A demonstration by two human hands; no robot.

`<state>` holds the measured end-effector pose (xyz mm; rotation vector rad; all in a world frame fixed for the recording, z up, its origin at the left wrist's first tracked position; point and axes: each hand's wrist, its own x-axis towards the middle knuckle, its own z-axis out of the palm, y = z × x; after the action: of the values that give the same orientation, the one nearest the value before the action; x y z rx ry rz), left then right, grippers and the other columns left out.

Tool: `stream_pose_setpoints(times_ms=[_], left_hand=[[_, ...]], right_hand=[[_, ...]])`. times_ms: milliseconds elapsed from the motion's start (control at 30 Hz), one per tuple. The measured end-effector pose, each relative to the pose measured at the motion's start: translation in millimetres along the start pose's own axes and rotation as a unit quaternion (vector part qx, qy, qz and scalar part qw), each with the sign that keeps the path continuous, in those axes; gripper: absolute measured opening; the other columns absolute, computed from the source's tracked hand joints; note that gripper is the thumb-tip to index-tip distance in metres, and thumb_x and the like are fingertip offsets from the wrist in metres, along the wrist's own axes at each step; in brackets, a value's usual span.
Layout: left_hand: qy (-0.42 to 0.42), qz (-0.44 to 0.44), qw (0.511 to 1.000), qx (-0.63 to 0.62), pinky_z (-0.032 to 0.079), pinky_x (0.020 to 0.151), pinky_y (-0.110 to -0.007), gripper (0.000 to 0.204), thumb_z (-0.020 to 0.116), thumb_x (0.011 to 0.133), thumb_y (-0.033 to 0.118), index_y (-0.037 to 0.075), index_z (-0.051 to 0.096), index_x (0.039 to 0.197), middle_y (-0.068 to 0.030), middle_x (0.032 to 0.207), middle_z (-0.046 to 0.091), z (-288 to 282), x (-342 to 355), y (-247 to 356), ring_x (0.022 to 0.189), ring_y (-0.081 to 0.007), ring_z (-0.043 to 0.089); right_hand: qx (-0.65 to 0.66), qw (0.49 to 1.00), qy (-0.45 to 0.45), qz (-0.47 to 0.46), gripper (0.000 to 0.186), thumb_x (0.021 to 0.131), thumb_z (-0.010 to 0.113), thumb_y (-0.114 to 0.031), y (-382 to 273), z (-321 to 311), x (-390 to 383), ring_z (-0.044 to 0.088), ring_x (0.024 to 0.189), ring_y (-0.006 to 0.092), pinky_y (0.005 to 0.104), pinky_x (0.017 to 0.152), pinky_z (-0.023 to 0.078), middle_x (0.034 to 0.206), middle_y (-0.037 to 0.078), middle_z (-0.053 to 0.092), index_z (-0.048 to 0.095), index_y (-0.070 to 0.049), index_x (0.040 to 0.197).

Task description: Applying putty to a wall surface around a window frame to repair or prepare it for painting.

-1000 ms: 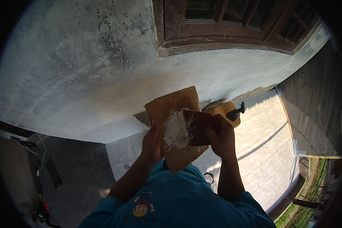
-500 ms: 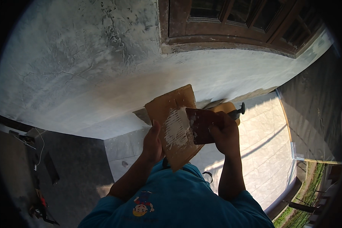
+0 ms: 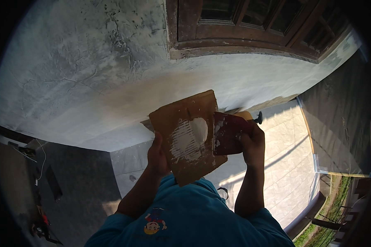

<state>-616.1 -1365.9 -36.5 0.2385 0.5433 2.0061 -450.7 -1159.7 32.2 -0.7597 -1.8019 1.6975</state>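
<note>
My left hand [image 3: 157, 155] grips the left edge of a brown rectangular board [image 3: 193, 103], thumb along its side and fingers hidden beneath. White putty [image 3: 185, 142] lies on the board's middle, ridged on the left and smooth in a rounded patch on the right. In my right hand [image 3: 253, 144] is a dark red flat scraper [image 3: 228, 133], smeared with white. The scraper's left edge is at the board's right side, just clear of the putty; whether it touches the board I cannot tell.
Ahead rises a patchy grey-white wall [image 3: 119, 99] with a brown wooden window frame [image 3: 243, 35] set in it. Behind my right hand stands a yellowish object with a black part [image 3: 258, 118]. Pale tiles [image 3: 284, 156] cover the floor; tools and a cable lie far left.
The scraper has moved right, off the putty, uncovering a smooth patch. The board has shifted slightly left and turned flatter to view.
</note>
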Motion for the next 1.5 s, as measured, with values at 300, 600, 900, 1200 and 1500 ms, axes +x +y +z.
stream_pose_setpoints(times_ms=[300, 600, 900, 1200, 1500], left_hand=[[-0.022, 0.018, 0.989, 0.142, 0.049, 0.102, -0.05, 0.071, 0.035, 0.102, 0.058, 0.004, 0.031, 0.149, -0.0195, 0.14, 0.049, 0, 2, -8, 0.128, -0.0329, 0.052], [0.038, 0.042, 0.987, 0.152, 0.05, 0.1, -0.043, 0.067, 0.033, 0.104, 0.052, -0.001, 0.034, 0.145, -0.0196, 0.133, 0.054, -10, -2, -22, 0.12, -0.0286, 0.059], [0.005, 0.084, 0.886, 0.456, 0.051, 0.097, -0.039, 0.067, 0.022, 0.106, 0.051, -0.006, 0.042, 0.136, -0.0207, 0.125, 0.059, -34, 1, -35, 0.111, -0.026, 0.064], [-0.1, 0.048, 0.872, 0.477, 0.052, 0.091, -0.037, 0.065, 0.019, 0.107, 0.047, -0.007, 0.045, 0.131, -0.0233, 0.12, 0.06, 19, 19, -15, 0.106, -0.0283, 0.065], [-0.189, -0.04, 0.852, 0.486, 0.043, 0.105, -0.037, 0.057, 0.018, 0.109, 0.039, -0.005, 0.039, 0.14, -0.0172, 0.132, 0.054, 9, 51, -33, 0.121, -0.0231, 0.055]], right_hand=[[-0.072, 0.997, -0.024, -0.024, 0.03, 0.08, 0.059, -0.003, 11, 6, -3, 0.066, 0.083, 0.0149, 0.0295, 0.075, 0.054, 0.093, 0.011, 0.071, 0.064, 0.005, 0.108], [-0.048, 0.999, -0.012, -0.013, 0.032, 0.078, 0.061, -0.003, 11, -1, 6, 0.068, 0.084, 0.0163, 0.0309, 0.077, 0.054, 0.092, 0.013, 0.072, 0.064, 0.004, 0.109], [-0.105, 0.994, -0.039, -0.021, 0.03, 0.078, 0.061, -0.003, 7, 8, -13, 0.07, 0.084, 0.018, 0.0312, 0.076, 0.055, 0.091, 0.013, 0.072, 0.065, 0.004, 0.107], [-0.196, 0.979, 0.062, -0.008, 0.02, 0.085, 0.069, -0.008, -8, 7, -27, 0.071, 0.071, 0.0195, 0.0318, 0.065, 0.055, 0.079, 0.011, 0.072, 0.068, -0.001, 0.103], [-0.143, 0.984, 0.107, 0.004, 0.021, 0.086, 0.059, 0.003, -16, -12, -59, 0.068, 0.079, 0.0127, 0.0288, 0.072, 0.056, 0.091, 0.01, 0.073, 0.064, 0.006, 0.106]])
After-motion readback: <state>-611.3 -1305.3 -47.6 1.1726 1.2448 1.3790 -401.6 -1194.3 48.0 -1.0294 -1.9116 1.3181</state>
